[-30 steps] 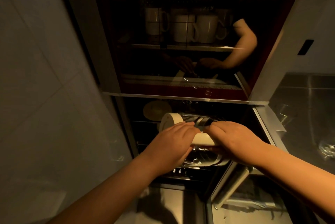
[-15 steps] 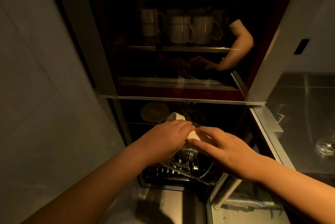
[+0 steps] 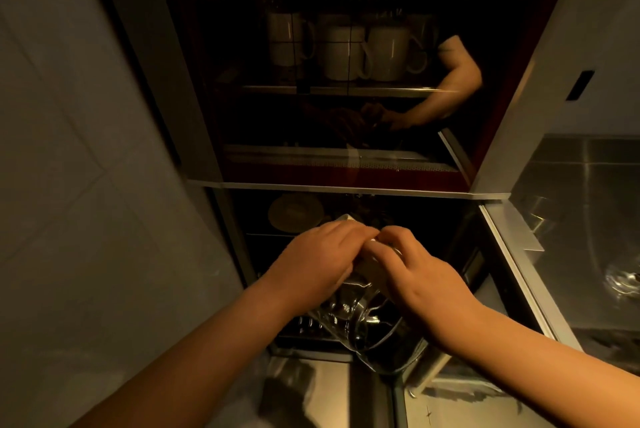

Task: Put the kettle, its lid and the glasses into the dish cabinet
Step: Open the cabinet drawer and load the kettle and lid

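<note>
Glass kettle (image 3: 360,320): clear body, pale cream top end (image 3: 346,218), tipped steeply with open mouth toward lower centre of frame, at the lower opening of the dish cabinet (image 3: 346,190). One glass (image 3: 621,280), blurred, probably stemmed, at right edge. Cabinet's upper glass door reflective, dark inside.

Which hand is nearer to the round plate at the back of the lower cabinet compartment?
Left. The left hand grips the glass kettle just below the round plate in the picture. The right hand, also on the kettle, lies farther to the plate's right.
</note>
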